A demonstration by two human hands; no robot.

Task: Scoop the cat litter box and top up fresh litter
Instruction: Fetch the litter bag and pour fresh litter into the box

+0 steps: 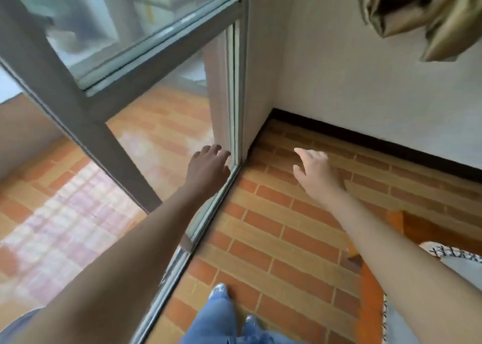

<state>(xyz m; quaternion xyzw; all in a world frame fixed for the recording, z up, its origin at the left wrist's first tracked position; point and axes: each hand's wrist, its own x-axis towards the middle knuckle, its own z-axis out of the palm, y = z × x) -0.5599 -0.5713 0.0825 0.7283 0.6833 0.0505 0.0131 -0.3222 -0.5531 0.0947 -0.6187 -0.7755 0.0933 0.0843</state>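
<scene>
Both hands reach forward, empty, fingers spread — left hand (208, 167) at the sliding glass door (146, 64), right hand (317, 172) over brick-patterned floor (273, 239).

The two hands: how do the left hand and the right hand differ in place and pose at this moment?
The left hand reaches to the glass door's frame; the right hand hovers over the brick floor, apart from the frame. The left hand looks shaded, the right hand brightly lit. Both are open, empty and stretched forward.

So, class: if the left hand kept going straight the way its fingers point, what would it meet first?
Most likely the pale upright door frame at the wall corner: the left hand is open, fingertips almost at its lower edge. Depth is unclear, so it may already touch.
</scene>
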